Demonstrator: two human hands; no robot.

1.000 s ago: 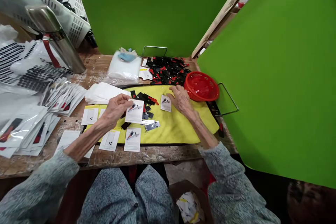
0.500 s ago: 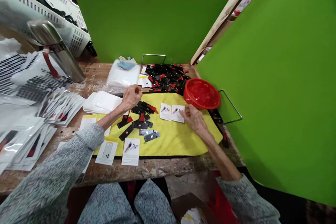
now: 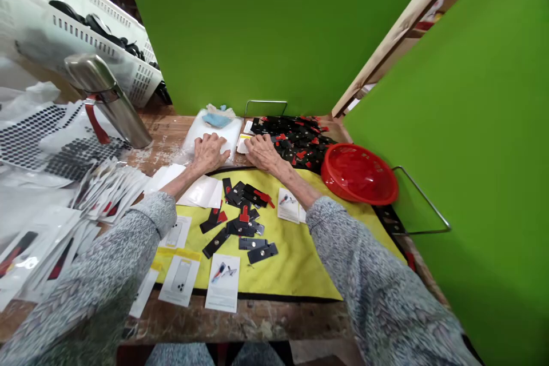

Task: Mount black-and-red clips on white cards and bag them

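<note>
Currently both hands lie flat and open at the far edge of the mat, gripping nothing that I can see. The left hand (image 3: 209, 152) rests palm-down on a clear plastic bag (image 3: 214, 140) of white material, with a blue cloth (image 3: 217, 120) on top of the bag. The right hand (image 3: 263, 152) sits just beside it, its fingertips (image 3: 251, 146) over a small white card (image 3: 242, 144) and next to a heap of black tabs with red pull-strips (image 3: 298, 146).

Nearer, on a yellow cloth mat (image 3: 300, 269), lies a smaller loose group of black tabs (image 3: 240, 214), with two dark metal-faced strips (image 3: 259, 251) just below it. Printed white cards (image 3: 221, 283) are spread about the mat's near edge, and another card (image 3: 288, 205) lies under the right forearm. A stack of white paper sleeves (image 3: 199, 191) overlaps the mat's left corner.

Progress, as judged from the layout: a good many finished-looking clear packets (image 3: 43, 246) are fanned out on the bench at far left, so much appears done. Even so, the black heap looks large, with plenty of tabs left unpacked.

A red plastic basket (image 3: 359, 174) sits to the right of the heap, apparently empty. A stainless flask (image 3: 107, 100) stands at upper left, before a white perforated crate (image 3: 86, 40).
</note>
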